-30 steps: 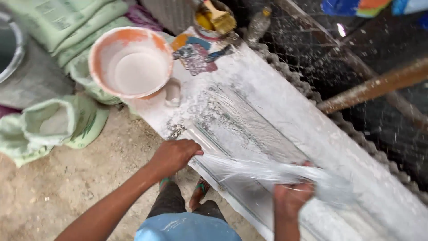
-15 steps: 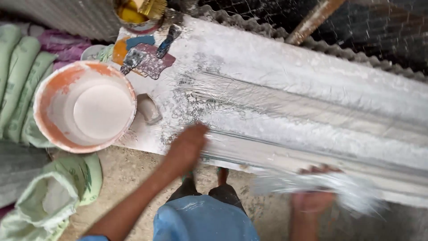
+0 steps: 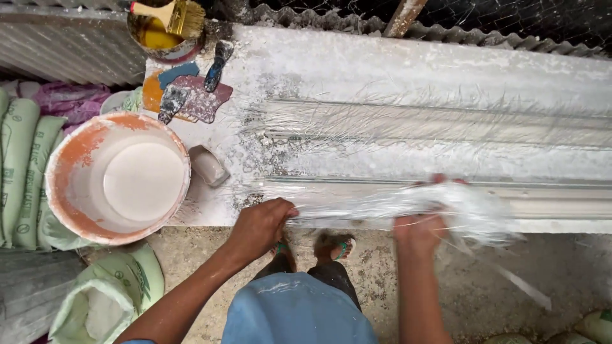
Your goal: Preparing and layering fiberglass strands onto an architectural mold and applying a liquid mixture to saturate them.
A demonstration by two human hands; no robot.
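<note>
- L hand [image 3: 260, 224] was at the near edge of the white plaster-coated worktop [image 3: 408, 70], fingers closed, pinching the left end of a bundle of pale glass-fibre strands [image 3: 382, 205].
- R hand [image 3: 422, 226] was further right along the same edge, grip curled from below around the thick, fluffy part of the bundle; fingertips mostly hidden by fibre, so exact closure couldn't be read, but it clearly had hold.
- Key relation: bundle's long axis ran left-right, parallel to the near edge and to the long moulded channel [image 3: 446, 124] on the slab. Bundle was strung between both hands, lying over the near edge strip; loose tail trailed off past the R hand, down toward the floor [image 3: 510, 280].
- Neither hand nearer than the other: both on it. Bulk of material sat at the R hand; L hand had only the thin end.
- Fibres already lay spread in the channel, further from the person than the bundle.
- Left of L hand: orange-rimmed bucket [image 3: 118, 178] w/ white slurry, small cup [image 3: 207, 165] just beside it on the slab.
- Far-left corner: scrapers [image 3: 217, 64] and a tin [image 3: 162, 35] w/ a yellow brush [image 3: 172, 13], well apart from both hands.
- Green sacks [image 3: 25, 172] stacked beyond the bucket; person's feet showed under the edge.
</note>
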